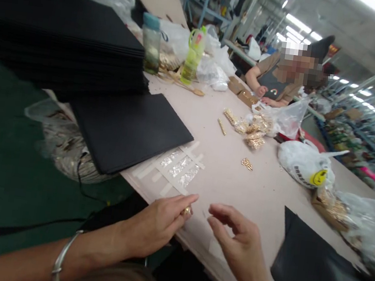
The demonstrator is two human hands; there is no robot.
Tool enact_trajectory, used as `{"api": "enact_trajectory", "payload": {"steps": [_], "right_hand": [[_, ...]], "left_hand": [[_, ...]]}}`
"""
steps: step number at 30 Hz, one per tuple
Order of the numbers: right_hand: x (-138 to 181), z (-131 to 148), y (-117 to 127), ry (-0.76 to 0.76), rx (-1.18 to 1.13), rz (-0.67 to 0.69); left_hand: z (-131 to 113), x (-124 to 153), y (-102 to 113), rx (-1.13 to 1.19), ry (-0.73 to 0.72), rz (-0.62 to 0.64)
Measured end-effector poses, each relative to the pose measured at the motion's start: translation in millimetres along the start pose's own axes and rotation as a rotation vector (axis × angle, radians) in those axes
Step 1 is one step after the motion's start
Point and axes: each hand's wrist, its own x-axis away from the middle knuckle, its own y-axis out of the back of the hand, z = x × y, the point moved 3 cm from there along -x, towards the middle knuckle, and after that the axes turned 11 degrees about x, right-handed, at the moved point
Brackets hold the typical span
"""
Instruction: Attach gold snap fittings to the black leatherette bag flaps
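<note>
My left hand (159, 224) rests at the near edge of the beige table (224, 177), fingers curled round a small gold metal piece (186, 211). My right hand (235, 239) hovers just to its right, thumb and forefinger bent toward each other in a loose pinch; I cannot make out anything between them. Just beyond my left hand, several tape strips (173, 168) lie stuck on the table with shiny clear bits under them. A flat black sheet (127, 128) lies left of the tape.
A tall stack of black sheets (63, 36) stands at far left. Gold chain pieces (247, 163) and bags of them (262, 125) lie mid-table. Two bottles (194, 54) stand at the back. A black piece (321, 278) lies near right. A person (278, 81) works at the far end.
</note>
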Motion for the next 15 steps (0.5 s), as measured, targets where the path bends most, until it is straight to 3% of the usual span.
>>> {"api": "enact_trajectory", "payload": {"steps": [3,5,9,15], "right_hand": [[-12,32,-36,0.095,-0.077,-0.019],[-19,39,-48,0.061,-0.131,0.014],[-27,43,-64,-0.056,-0.178,0.061],[-30,49,-80,-0.132,-0.204,0.095]], "left_hand": [[4,2,7,0.199,0.082,0.036],[6,3,13,0.268,0.08,0.014],[16,9,23,0.227,0.091,-0.109],[26,16,30,0.154,0.099,-0.137]]}}
